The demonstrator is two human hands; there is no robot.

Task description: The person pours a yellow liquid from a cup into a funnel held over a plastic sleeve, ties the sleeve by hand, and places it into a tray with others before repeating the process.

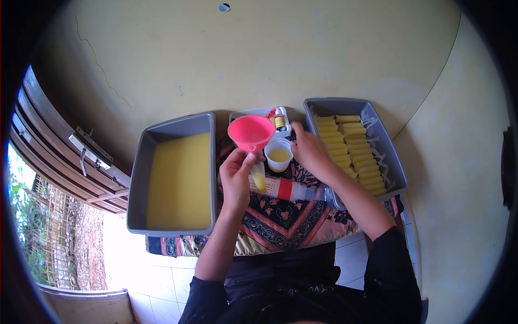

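Note:
My left hand (236, 175) is closed round the neck of a pink funnel (251, 132). Below the funnel hangs a clear narrow bag (259, 181) with some yellow liquid in it. My right hand (310, 148) is just right of a white plastic cup (279, 155) that holds yellow liquid; its fingers are partly hidden and blurred. Behind the cup stands a white tray (289, 127) with small bottles (279, 120). A clear plastic package with a red band (285, 190) lies in front of the cup.
A grey tub (213, 178) of yellow liquid stands at left. Another grey tub (396, 162), at right, holds rows of yellow-filled tubes (345, 146). A patterned cloth (286, 221) covers the table. The wall rises behind; a slatted wooden shutter (59, 151) is at far left.

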